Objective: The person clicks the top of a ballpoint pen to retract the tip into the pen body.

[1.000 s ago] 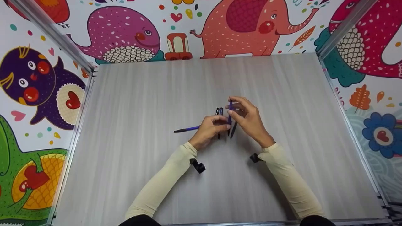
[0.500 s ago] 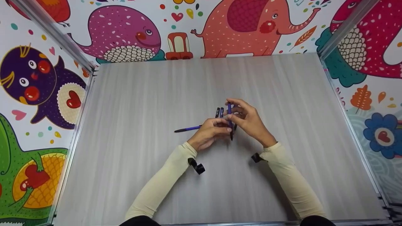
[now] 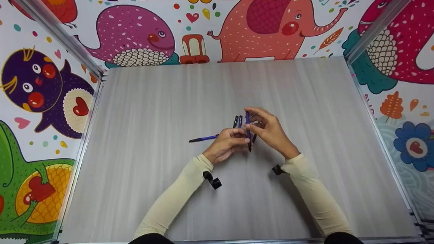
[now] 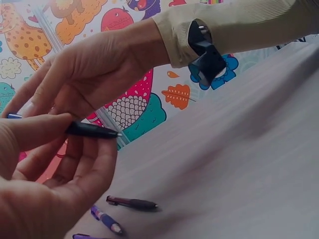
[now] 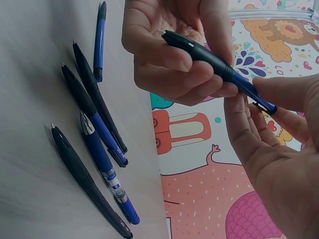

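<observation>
Both hands hold one click pen, blue with a black grip section, raised off the table. My left hand pinches it around the grip between thumb and fingers; its small metal tip shows in the right wrist view. At the blue clip end, my right hand pinches it with thumb and fingers. Below the hands lie several pens: a black pen, a blue pen with a silver tip and band, a blue-and-black pen, another black pen and a separate blue pen.
The pens lie on a pale wood-grain table. Printed cartoon panels stand along its back and sides, with metal frame bars at the corners. A black wrist mount hangs by the left sleeve, another by the right.
The held pen has shifted slightly toward the person and tilted a little, its tip now farther right. My right hand came down slightly with it; over the last half second both hands stay almost still.
</observation>
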